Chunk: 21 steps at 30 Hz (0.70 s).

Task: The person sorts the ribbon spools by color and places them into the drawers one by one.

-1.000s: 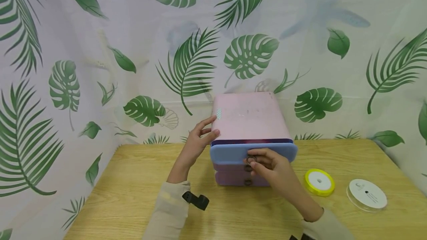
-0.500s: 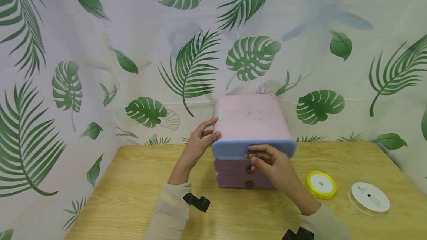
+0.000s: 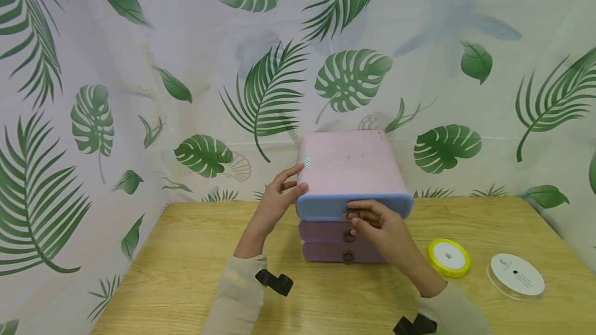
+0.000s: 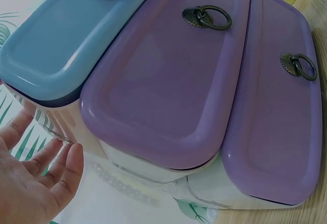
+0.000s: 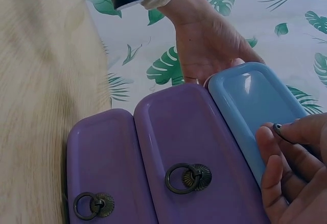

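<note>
A small pink drawer cabinet (image 3: 349, 167) stands on the table with one blue drawer front (image 3: 321, 207) above two purple fronts (image 4: 168, 70). My right hand (image 3: 386, 231) pinches the blue drawer's metal ring pull (image 5: 278, 130) between thumb and finger. That drawer front sits against the cabinet's front edge, with no gap showing from above. On the cabinet's upper left side rests my left hand (image 3: 274, 203), its fingers loosely spread along the edge. The left wrist view shows this hand's fingertips (image 4: 74, 152) at the side wall below the blue front.
Right of the cabinet lie a yellow-rimmed ribbon spool (image 3: 448, 257) and a white spool (image 3: 516, 275). Ring pulls (image 4: 207, 18) stick out from the purple fronts. A leaf-printed cloth (image 3: 261, 40) hangs behind the wooden table (image 3: 195, 252).
The blue drawer has slid inward, and the dark gap behind its front has closed. My right hand moved with it, still on the ring; the left hand stays at the cabinet's side.
</note>
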Each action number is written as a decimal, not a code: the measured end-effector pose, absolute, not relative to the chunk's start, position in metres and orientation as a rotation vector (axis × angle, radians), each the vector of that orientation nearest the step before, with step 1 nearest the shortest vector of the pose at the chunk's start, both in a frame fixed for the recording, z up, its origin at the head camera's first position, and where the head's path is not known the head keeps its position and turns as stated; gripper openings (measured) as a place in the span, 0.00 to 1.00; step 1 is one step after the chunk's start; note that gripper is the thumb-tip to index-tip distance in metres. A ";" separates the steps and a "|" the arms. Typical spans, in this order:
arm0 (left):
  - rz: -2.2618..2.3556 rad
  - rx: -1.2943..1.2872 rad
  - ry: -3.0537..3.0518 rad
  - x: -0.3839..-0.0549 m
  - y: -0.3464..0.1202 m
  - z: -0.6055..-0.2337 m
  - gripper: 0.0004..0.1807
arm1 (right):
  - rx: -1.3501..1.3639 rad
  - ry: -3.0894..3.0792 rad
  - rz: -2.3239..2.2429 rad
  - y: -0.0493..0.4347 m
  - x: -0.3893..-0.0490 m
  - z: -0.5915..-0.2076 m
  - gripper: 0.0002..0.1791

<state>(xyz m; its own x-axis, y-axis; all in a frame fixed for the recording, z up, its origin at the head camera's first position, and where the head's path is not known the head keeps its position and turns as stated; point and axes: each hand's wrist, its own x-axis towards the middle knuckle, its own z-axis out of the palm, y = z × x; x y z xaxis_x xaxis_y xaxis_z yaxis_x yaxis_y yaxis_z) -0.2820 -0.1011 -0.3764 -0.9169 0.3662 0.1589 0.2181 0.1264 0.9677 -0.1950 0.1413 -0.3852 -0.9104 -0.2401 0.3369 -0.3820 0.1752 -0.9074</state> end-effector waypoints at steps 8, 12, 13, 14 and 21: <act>1.909 0.598 2.274 -0.282 -0.102 -0.377 0.31 | 0.611 -2.346 1.830 0.143 -0.195 -0.389 0.18; 1.907 0.598 2.282 -0.282 -0.102 -0.377 0.31 | 0.634 -2.347 1.811 0.143 -0.193 -0.393 0.19; 1.909 0.597 2.283 -0.282 -0.102 -0.377 0.31 | 0.646 -2.345 1.810 0.143 -0.193 -0.394 0.20; 1.910 0.597 2.283 -0.282 -0.102 -0.377 0.31 | 0.657 -2.343 1.805 0.143 -0.192 -0.395 0.20; 1.916 0.593 2.267 -0.281 -0.102 -0.377 0.30 | 0.710 -2.343 1.731 0.146 -0.189 -0.400 0.23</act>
<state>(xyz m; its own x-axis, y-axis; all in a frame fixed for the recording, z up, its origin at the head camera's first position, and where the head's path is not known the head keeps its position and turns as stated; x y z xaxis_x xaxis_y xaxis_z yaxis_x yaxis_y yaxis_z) -0.2812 -0.1019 -0.3769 -0.9170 0.3648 0.1613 0.2199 0.1250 0.9675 -0.1889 0.1464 -0.3999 -0.8781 -0.2856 0.3838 -0.4507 0.2253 -0.8638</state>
